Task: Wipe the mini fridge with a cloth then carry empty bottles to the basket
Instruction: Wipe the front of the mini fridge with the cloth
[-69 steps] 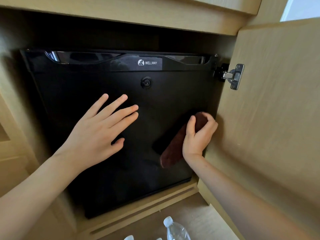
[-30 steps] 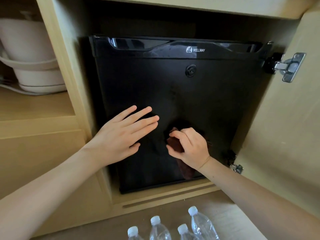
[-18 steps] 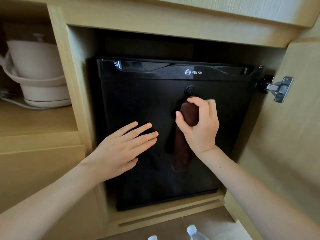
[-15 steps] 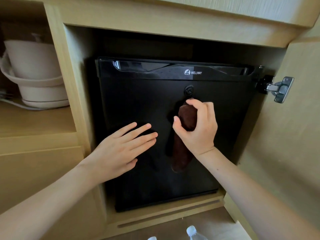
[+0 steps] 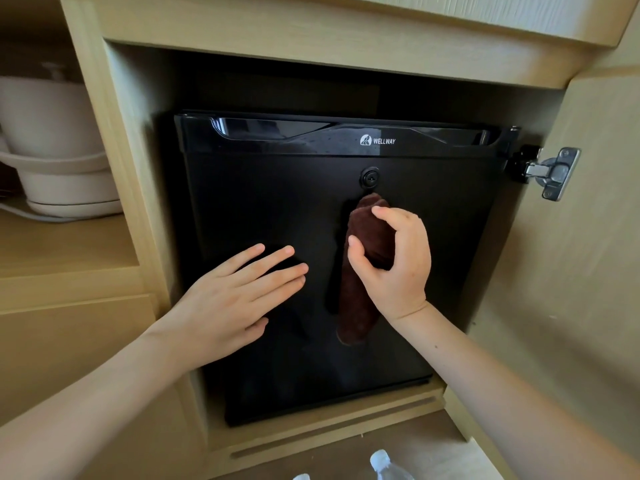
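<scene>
A black mini fridge [image 5: 277,202] with its door closed sits inside a light wooden cabinet. My right hand [image 5: 394,261] grips a dark brown cloth [image 5: 356,306] against the middle of the door, just below the round lock [image 5: 370,177]; the cloth's lower end hangs down the door. My left hand [image 5: 239,299] lies flat on the door with fingers straight, left of the cloth. Two clear plastic bottles [image 5: 384,465] with white caps poke up at the bottom edge, on the floor in front of the cabinet.
The cabinet door [image 5: 588,271] stands open on the right, held by a metal hinge [image 5: 550,173]. A white kettle on its base [image 5: 59,150] sits on the shelf of the left compartment. A wooden ledge [image 5: 329,434] runs under the fridge.
My right hand carried the cloth from the lower door up to just below the lock, then shifted slightly down. My left hand stays flat on the door. The view tilted upward.
</scene>
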Tool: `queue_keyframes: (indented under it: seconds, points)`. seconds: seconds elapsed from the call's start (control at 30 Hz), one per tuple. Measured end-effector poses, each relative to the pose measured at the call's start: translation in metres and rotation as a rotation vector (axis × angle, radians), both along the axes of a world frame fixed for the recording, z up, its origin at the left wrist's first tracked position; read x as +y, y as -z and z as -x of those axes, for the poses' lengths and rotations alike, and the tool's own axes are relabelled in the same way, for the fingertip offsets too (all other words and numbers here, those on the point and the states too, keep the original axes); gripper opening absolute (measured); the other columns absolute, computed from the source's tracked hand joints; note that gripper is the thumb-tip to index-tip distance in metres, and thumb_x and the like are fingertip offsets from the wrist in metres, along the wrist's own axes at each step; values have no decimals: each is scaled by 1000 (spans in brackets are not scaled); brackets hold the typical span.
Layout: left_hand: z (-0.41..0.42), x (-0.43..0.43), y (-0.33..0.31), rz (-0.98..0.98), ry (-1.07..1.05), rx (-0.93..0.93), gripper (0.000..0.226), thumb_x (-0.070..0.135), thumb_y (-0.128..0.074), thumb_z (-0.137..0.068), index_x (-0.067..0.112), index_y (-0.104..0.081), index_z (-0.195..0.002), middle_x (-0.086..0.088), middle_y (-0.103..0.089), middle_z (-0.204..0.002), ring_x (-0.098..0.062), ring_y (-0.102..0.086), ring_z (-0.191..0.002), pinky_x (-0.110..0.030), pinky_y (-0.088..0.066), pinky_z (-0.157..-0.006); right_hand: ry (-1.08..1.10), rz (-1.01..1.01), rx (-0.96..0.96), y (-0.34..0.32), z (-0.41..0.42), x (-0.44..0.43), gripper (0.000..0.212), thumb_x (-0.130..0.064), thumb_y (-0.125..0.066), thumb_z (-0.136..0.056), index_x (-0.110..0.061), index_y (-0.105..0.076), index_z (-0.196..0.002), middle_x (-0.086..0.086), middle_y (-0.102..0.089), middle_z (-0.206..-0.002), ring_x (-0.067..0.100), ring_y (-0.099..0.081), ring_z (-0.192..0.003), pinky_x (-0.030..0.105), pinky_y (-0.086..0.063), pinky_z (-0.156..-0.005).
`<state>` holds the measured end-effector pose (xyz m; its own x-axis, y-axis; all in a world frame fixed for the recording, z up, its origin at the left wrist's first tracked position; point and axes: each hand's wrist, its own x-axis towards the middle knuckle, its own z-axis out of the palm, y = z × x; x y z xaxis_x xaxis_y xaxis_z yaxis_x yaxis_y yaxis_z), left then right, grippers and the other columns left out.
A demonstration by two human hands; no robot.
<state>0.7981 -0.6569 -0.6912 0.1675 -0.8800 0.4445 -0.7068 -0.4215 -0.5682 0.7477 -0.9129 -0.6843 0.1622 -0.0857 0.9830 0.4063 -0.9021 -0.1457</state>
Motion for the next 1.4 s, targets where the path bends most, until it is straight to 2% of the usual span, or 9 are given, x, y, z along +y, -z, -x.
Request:
queue_keyframes:
  seconds: [0.33,0.4,0.53,0.63,0.8,1.03,1.23,1.33,1.4]
  points:
    - [1,0,1,-5,-11,-20,79,28,-70,-81,13,-35,-150,-4,-32,-159,-26,-14,-151,-46,-11,-122,42,83,71,57,-5,11,48,-40,-66,-89,-12,-50,-125,0,-51,-116,18,-52,-102,25,-41,-90]
    - [4,1,2,-5,-33,-17,77,28,-69,-82,12,-35,-150,-5,-32,-159,-27,-15,-151,-46,-12,-122,33,211,67,75,-7,15,45,-38,-64,-91,-10,-50,-124,3,-53,-113,20,-54,-98,29,-44,-88]
    - [13,5,14,2,-93,-6,78,30,-67,-85,12,-32,-152,-4,-28,-160,-27,-16,-150,-47,-14,-121,7,787,143,106,-4,11,43,-31,-69,-88,-10,-52,-121,8,-69,-96,23,-64,-84,34,-53,-75]
    - [18,7,18,-15,-137,-23,78,31,-66,-87,12,-30,-153,-5,-28,-161,-27,-17,-150,-46,-14,-121,-27,889,185,101,-2,8,37,-29,-63,-91,-10,-53,-120,8,-70,-94,22,-65,-83,32,-52,-76]
    - [19,28,32,-29,-188,-86,79,30,-67,-86,7,-30,-152,-9,-27,-160,-30,-15,-149,-48,-13,-121,-57,553,211,95,1,1,39,-28,-68,-91,-10,-53,-122,10,-63,-102,24,-60,-93,34,-51,-87]
    - [13,29,43,-41,-189,-147,78,28,-58,-91,5,-19,-154,-11,-16,-163,-33,-7,-150,-50,-4,-121,13,15,229,129,0,33,47,-32,-68,-83,-11,-47,-118,2,-45,-110,18,-49,-97,15,-37,-88]
    - [8,24,50,-28,-164,-177,80,31,-57,-90,6,-17,-155,-9,-12,-163,-34,-3,-151,-52,-1,-122,95,-885,47,198,-12,114,48,-27,-61,-88,-3,-45,-127,-5,-40,-116,-5,-44,-100,2,-34,-89]
    - [9,22,49,-47,-154,-173,82,34,-59,-89,7,-19,-155,-8,-14,-163,-33,-5,-151,-52,-3,-122,91,-1237,79,223,-18,157,46,-17,-60,-93,9,-43,-127,10,-43,-118,10,-42,-100,0,-34,-85]
    - [9,20,48,-45,-137,-155,82,33,-60,-89,7,-19,-155,-7,-15,-163,-33,-5,-151,-53,-5,-122,115,-1275,90,224,-18,171,42,-7,-64,-93,9,-43,-126,6,-41,-117,12,-42,-98,3,-37,-84]
